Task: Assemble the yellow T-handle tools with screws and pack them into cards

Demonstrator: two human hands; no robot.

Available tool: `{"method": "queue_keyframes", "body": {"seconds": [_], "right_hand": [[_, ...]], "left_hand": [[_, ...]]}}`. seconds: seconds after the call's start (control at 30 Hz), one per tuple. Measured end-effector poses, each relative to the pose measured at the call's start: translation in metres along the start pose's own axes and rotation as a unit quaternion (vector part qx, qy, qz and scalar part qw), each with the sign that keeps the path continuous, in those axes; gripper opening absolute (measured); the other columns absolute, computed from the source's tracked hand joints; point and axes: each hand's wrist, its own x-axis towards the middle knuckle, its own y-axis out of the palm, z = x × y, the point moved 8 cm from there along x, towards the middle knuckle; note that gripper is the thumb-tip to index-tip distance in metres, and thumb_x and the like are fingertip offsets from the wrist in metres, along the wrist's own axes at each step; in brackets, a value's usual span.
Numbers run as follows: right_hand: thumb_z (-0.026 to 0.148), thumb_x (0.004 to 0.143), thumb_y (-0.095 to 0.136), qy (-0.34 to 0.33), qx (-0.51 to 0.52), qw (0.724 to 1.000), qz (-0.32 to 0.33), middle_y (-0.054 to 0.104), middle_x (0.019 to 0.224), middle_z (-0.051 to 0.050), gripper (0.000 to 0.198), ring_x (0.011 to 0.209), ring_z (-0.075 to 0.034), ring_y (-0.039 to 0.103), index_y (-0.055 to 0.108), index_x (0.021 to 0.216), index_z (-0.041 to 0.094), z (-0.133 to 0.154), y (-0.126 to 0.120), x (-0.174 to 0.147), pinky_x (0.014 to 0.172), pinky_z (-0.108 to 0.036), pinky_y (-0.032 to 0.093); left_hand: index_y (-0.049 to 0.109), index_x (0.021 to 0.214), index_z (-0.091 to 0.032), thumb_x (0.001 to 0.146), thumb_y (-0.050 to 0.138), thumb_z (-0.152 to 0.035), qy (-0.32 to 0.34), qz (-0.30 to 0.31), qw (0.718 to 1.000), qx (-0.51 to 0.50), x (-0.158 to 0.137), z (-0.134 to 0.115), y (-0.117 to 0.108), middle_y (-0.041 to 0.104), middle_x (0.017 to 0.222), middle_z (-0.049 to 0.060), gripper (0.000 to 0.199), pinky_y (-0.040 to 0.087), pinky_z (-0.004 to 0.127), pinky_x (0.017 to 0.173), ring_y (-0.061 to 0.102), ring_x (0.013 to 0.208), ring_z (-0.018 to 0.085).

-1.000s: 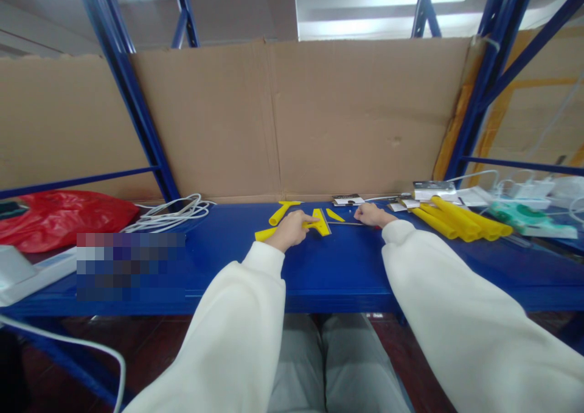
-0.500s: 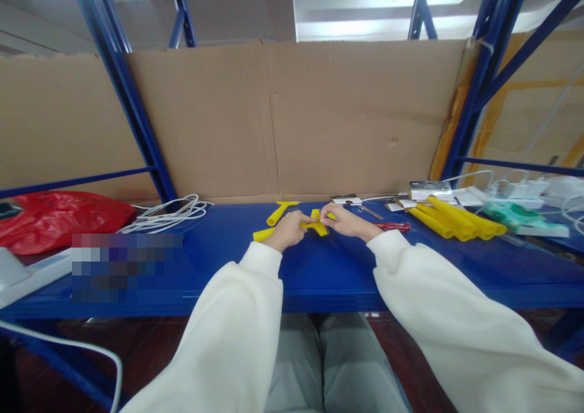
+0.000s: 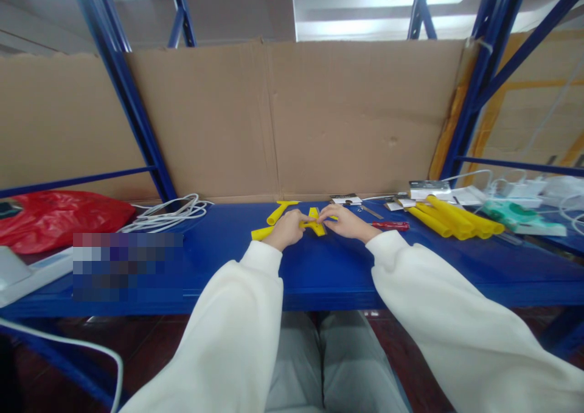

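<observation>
Head view: on a blue bench [image 3: 219, 261], a person's left hand [image 3: 286, 229] has its fingers wrapped around the handle of a yellow T-shaped tool [image 3: 318, 229]. The right hand [image 3: 347, 222] has fingertips bunched at the tool's wide head; whether they grip anything cannot be told. Another yellow tool [image 3: 276, 214] lies just beyond the left hand, a red handle [image 3: 392, 225] beside the right wrist.

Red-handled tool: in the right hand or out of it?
Out: the red-handled tool lies on the blue table, near the right hand.
</observation>
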Motion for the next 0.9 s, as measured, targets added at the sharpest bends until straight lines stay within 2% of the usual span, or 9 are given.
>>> {"method": "queue_keyframes", "body": {"seconds": [0.2, 0.53, 0.9], "right_hand": [[-0.001, 0.074, 0.052, 0.0, -0.024, 1.0, 0.007, 0.074, 0.102, -0.005, 0.042, 0.1, -0.02, 0.065, 0.08, 0.09, 0.026, 0.0005, 0.0001, -0.002, 0.098, -0.041, 0.049], [0.0, 0.077, 0.052, 0.007, -0.036, 0.999, 0.036, 0.075, 0.104, -0.005, 0.043, 0.103, -0.02, 0.065, 0.081, 0.094, 0.027, 0.0049, 0.0035, -0.0032, 0.101, -0.041, 0.049], [0.004, 0.079, 0.054, 0.014, -0.054, 0.997, 0.052, 0.075, 0.111, -0.003, 0.042, 0.11, -0.021, 0.066, 0.081, 0.096, 0.031, 0.0013, 0.0066, -0.0046, 0.104, -0.041, 0.047]], "left_hand": [[0.073, 0.119, -0.024, 0.076, 0.066, -0.006, -0.009, -0.001, 1.0, -0.01, 0.0001, 0.0021, -0.0002, 0.072, 0.117, 0.008, 0.047, 0.047, 0.037, 0.104, 0.065, 0.111, 0.024], [0.073, 0.12, -0.022, 0.077, 0.063, -0.004, -0.033, 0.002, 0.999, -0.024, -0.0031, -0.0045, -0.0061, 0.071, 0.122, 0.009, 0.047, 0.046, 0.037, 0.107, 0.064, 0.116, 0.026], [0.073, 0.119, -0.022, 0.079, 0.06, -0.004, -0.033, -0.004, 0.999, -0.023, -0.0039, -0.0022, -0.0044, 0.072, 0.122, 0.006, 0.046, 0.046, 0.033, 0.107, 0.064, 0.116, 0.023]]}}
